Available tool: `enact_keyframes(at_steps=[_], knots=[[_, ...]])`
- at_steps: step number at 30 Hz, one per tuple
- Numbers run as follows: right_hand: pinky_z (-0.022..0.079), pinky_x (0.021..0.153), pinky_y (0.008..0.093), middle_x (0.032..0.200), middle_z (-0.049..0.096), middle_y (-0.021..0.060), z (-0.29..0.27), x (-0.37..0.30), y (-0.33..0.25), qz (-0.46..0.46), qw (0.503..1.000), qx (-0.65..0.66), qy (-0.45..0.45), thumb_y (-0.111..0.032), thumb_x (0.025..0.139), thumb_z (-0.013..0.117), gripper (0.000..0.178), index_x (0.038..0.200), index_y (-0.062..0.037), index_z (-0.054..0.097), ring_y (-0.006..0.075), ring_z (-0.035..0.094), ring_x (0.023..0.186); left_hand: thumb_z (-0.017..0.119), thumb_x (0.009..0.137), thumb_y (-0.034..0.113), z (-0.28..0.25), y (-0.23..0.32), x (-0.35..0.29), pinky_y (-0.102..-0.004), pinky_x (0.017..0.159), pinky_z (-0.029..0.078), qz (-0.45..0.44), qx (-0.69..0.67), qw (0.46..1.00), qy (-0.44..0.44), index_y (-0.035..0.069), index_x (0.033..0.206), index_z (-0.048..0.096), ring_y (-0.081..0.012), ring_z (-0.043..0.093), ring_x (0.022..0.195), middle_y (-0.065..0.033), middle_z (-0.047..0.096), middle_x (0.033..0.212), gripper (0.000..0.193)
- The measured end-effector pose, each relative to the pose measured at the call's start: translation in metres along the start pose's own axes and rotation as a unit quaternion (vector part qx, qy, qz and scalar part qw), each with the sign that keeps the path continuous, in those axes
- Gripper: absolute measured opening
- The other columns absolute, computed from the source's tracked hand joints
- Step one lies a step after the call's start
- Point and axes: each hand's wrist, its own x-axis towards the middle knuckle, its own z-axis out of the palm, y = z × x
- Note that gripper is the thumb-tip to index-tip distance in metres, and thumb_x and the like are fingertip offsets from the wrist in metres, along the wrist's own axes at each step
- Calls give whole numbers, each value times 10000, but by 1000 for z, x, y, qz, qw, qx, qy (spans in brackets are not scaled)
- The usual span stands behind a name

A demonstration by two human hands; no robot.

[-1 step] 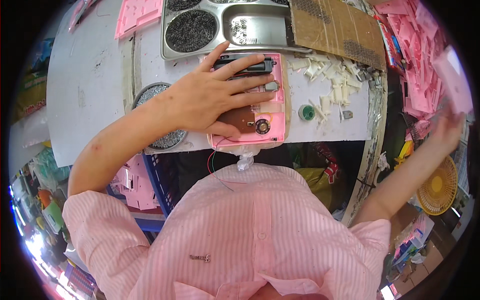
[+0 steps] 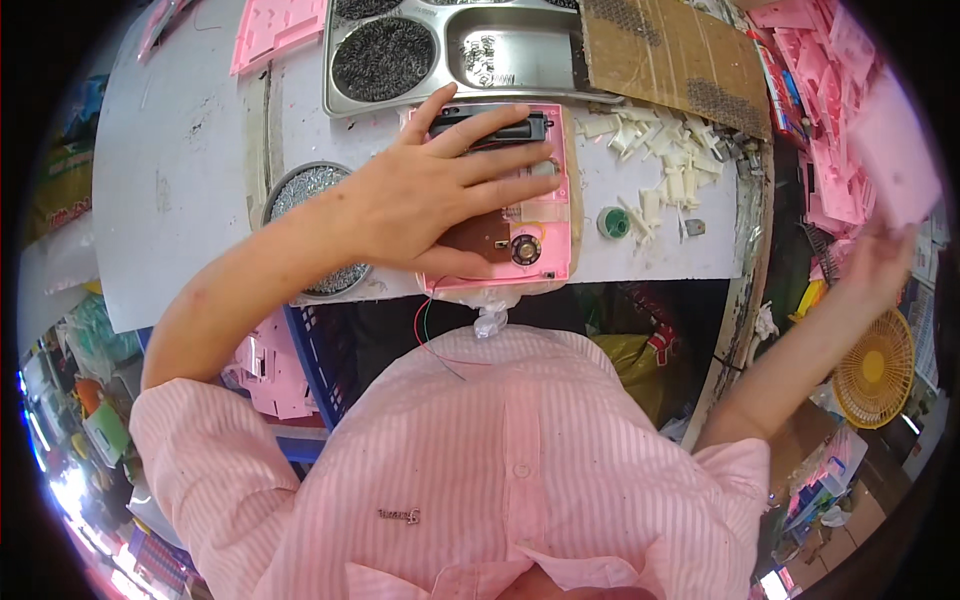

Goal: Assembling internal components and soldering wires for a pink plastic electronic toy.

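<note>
My left hand (image 2: 420,205) lies flat with spread fingers over a pink plastic casing (image 2: 560,225) at the table's front edge. Inside the casing show a black part (image 2: 515,132) along the far side, a brown board (image 2: 470,240) partly under my thumb, and a small round black part (image 2: 525,249). Thin red and green wires (image 2: 418,325) hang off its near left corner toward my shirt. Out at the far right, my right hand (image 2: 882,262) is closed on the lower end of a pink plastic panel (image 2: 895,150), held up beside a heap of similar pieces; its fingers are blurred.
A metal tray (image 2: 575,97) with dark springs stands behind the casing, partly under cardboard (image 2: 690,60). A round tin (image 2: 268,205) of small metal parts sits beneath my left forearm. White plastic pieces (image 2: 680,170) and a green-topped cup (image 2: 613,223) lie right. Pink panels (image 2: 835,150) are piled beyond.
My right hand has shifted slightly left and nearer with the pink panel, whose broad face now shows more. My left hand has moved only a little on the casing.
</note>
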Motion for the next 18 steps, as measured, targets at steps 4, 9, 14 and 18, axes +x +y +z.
enact_keyframes(at_steps=[4, 9, 14, 18], knots=[[624, 728, 296, 1081, 711, 140, 112, -207, 88, 210, 977, 0, 31, -98, 978, 630, 387, 1320, 61, 540, 198, 711, 891, 729, 874, 143, -1, 49, 7, -374, 1077, 414, -158, -386, 885, 209, 1, 1522, 335, -280, 549, 1251, -156, 538, 1398, 771], [573, 632, 272, 909, 720, 104, 167, -290, 106, 244, 917, -240, -205, -98, 961, 652, 623, 1510, -17, 368, 149, 691, 727, 618, 940, -41, 15, 77, -9, -270, 888, 504, -320, -550, 724, 267, -17, 1574, 146, -144, 630, 1046, -162, 649, 1212, 791], [481, 587, 277, 669, 622, 84, 142, -311, 114, 137, 771, -486, -389, -112, 943, 667, 574, 1477, -70, 461, 136, 599, 577, 757, 868, 121, 31, 72, -34, -251, 568, 495, -332, -268, 878, 218, -66, 1533, 246, -137, 617, 608, -101, 696, 834, 858], [477, 570, 299, 639, 609, 95, 142, -311, 121, 177, 785, -440, -399, -147, 947, 666, 571, 1482, -91, 473, 186, 599, 542, 765, 864, 182, 30, 74, -41, -291, 504, 464, -383, -273, 859, 202, -63, 1509, 320, -163, 573, 525, -86, 641, 734, 821]])
